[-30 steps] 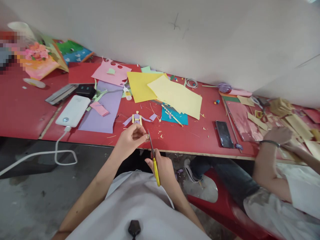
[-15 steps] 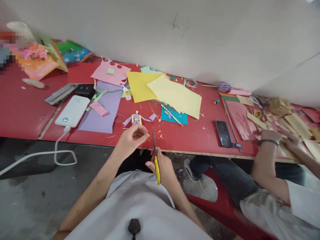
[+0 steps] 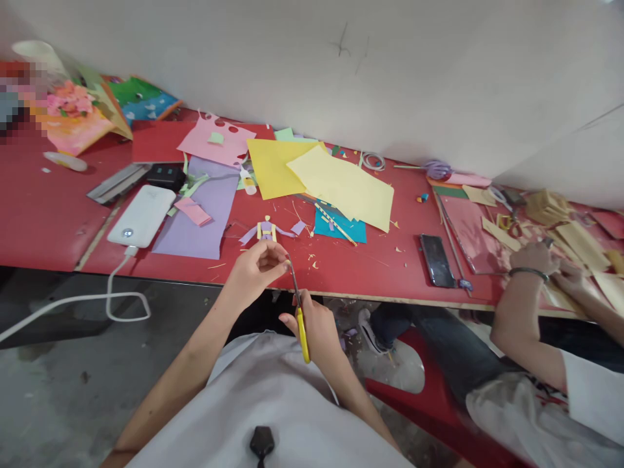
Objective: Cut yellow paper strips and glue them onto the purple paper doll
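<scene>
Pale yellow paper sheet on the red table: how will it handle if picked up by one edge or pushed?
The pale yellow paper sheet looks thin and lies flat, so it would probably droop when lifted by one edge. It looks light, so a push would likely slide or buckle it. It overlaps the darker yellow sheet and the blue paper, so pushing it may drag those along.

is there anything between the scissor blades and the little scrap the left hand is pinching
Nothing visible. The right hand holds the yellow-handled scissors with the blade tips right at the small paper scrap pinched in the left hand. Both are held at the red table edge.
</scene>
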A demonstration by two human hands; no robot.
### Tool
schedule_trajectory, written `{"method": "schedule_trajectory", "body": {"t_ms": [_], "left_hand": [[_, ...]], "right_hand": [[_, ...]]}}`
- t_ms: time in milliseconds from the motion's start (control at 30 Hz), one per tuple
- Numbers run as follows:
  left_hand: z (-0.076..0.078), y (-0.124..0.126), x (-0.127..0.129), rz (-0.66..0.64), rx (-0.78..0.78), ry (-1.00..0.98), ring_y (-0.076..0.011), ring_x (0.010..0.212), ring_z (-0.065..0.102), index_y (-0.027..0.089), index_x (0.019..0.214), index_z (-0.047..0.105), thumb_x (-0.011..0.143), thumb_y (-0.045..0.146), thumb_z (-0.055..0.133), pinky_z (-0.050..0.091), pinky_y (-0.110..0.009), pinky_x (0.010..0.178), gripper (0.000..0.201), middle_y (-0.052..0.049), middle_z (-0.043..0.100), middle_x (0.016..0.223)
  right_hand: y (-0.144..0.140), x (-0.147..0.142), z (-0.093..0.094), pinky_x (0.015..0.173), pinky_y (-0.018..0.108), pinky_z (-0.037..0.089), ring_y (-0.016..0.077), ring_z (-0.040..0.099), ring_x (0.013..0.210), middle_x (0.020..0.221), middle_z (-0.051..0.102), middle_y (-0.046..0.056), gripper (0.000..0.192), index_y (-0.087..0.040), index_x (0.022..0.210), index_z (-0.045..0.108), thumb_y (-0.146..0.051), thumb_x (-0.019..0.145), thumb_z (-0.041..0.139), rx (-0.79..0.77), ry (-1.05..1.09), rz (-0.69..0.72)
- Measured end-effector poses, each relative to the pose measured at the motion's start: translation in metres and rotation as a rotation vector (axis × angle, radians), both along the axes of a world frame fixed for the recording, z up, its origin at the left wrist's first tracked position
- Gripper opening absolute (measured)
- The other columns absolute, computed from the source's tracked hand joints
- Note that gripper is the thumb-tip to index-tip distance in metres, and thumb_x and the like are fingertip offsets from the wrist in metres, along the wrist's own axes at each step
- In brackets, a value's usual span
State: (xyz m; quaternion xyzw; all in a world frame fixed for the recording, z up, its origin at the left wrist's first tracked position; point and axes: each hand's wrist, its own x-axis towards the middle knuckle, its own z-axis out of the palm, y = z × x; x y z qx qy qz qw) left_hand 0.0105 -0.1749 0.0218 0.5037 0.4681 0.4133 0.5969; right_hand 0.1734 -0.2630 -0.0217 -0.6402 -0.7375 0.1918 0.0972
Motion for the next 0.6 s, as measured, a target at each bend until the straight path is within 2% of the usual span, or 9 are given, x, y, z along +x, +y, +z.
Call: {"method": "schedule_trajectory", "body": {"t_ms": [267,433,600], "left_hand": [[-0.0009,0.0,-0.0007,0.014,0.003,0.033,-0.0143,0.08,0.067,0.018,0.086,0.06,0.073,0.025,0.076,0.055,-0.026,0.078,0.022,0.0,0.065,0.082],[-0.0005,0.0006,0.0,0.029,-0.011,0.051,-0.0162,0.084,0.069,0.019,0.087,0.061,0.073,0.028,0.077,0.056,-0.027,0.08,0.023,-0.001,0.069,0.085],[0.0008,0.0008,0.0001,0.042,-0.018,0.042,-0.018,0.087,0.07,0.019,0.088,0.064,0.074,0.03,0.078,0.057,-0.029,0.082,0.024,-0.003,0.071,0.086]], "right_hand": [[0.0,0.0009,-0.0032,0.047,0.026,0.027,0.0236,0.069,0.053,0.061,0.068,0.004,0.068,-0.018,0.096,0.054,-0.077,0.09,0.022,-0.002,-0.06,-0.018],[0.0005,0.0048,0.0005,0.051,0.025,0.035,0.0216,0.069,0.055,0.063,0.068,0.003,0.066,-0.019,0.097,0.052,-0.077,0.09,0.023,-0.092,0.122,-0.013],[0.0004,0.005,0.0045,0.055,0.025,0.041,0.0219,0.068,0.062,0.071,0.068,0.006,0.069,-0.018,0.098,0.051,-0.082,0.084,0.029,-0.05,0.176,-0.011]]}}
